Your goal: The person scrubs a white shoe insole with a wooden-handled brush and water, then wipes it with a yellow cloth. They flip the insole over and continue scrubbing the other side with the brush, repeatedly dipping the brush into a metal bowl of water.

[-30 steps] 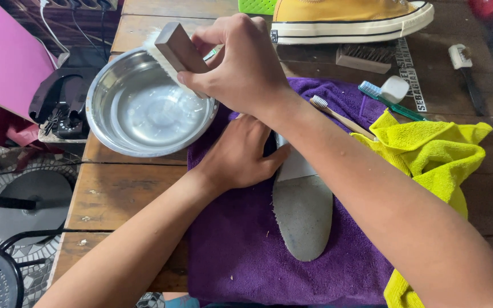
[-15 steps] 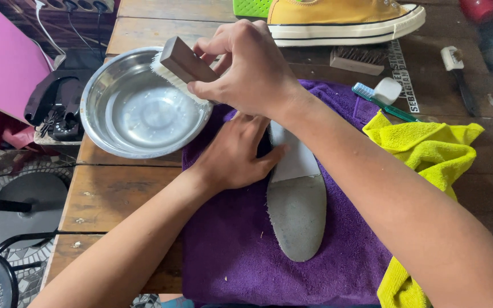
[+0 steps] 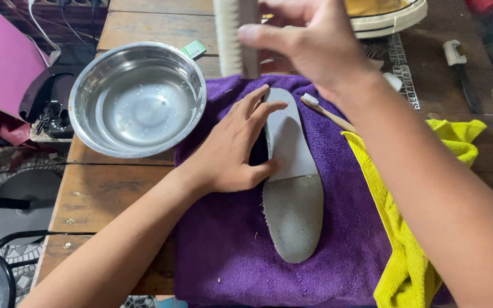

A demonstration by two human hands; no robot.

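Shifting since the earlier frame: the right hand (image 3: 309, 43) is carrying the scrub brush (image 3: 236, 37) away from above the steel bowl (image 3: 137, 98) and across toward the insole (image 3: 291, 177); the view is also sitting closer to the bench (image 3: 109, 188).

Right hand: fingers are closing round the wooden back of the brush, holding it upright with the pale bristles facing left. It is hovering above the far end of the insole, not touching it.

Left hand (image 3: 235, 148): lying flat and open, fingers spreading along the insole's left edge, thumb pressing at its middle, pinning it to the purple towel (image 3: 229, 251). It is gripping nothing.

Insole: grey, lying face up on the towel, long axis running from far to near relative to the person, the paler toe half pointing away, the darker heel half pointing toward the body. It is lying directly below and nearer than the brush, so the right hand is the one placed over its far end, while the left hand is resting on its middle.

Surroundings: toothbrush (image 3: 327, 112) lying just right of the insole's toe; yellow cloth (image 3: 412, 228) overlapping the towel's right edge; yellow sneaker (image 3: 389, 17) standing at the far edge; bowl holding water, sitting left of the towel.
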